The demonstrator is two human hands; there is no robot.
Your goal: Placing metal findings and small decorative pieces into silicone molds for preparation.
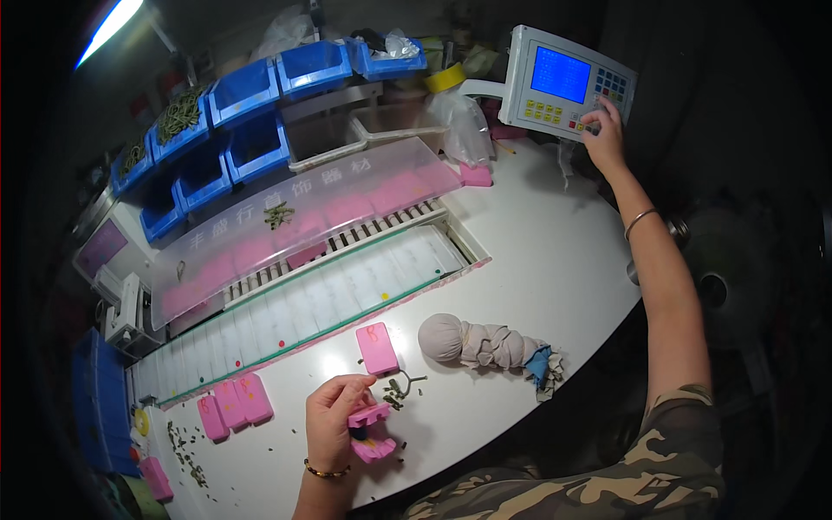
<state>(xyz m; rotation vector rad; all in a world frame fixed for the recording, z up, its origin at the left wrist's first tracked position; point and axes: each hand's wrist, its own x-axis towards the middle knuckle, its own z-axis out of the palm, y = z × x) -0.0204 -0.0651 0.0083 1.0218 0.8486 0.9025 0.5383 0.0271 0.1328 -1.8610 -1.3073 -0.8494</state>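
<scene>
My left hand (334, 420) is closed on a pink rubber mold (371, 416) near the front of the white table. Its two halves gape apart on the right side, with something dark between them. Far off to the right, my right hand (604, 139) reaches up to the control panel (568, 82), fingers apart at its keys and nothing held. A blue screen glows on that panel. Just beyond my left hand lies another pink mold (376, 348). Small dark green branched pieces (398, 390) are scattered beside it.
Several pink molds (236, 406) sit together at the left, near green crumbs (186, 455). A tied cloth bundle (494, 347) lies at right. Behind are a glass-topped strip (334, 286), a translucent sheet (303, 227) over pink molds, and blue bins (245, 91), some holding green pieces.
</scene>
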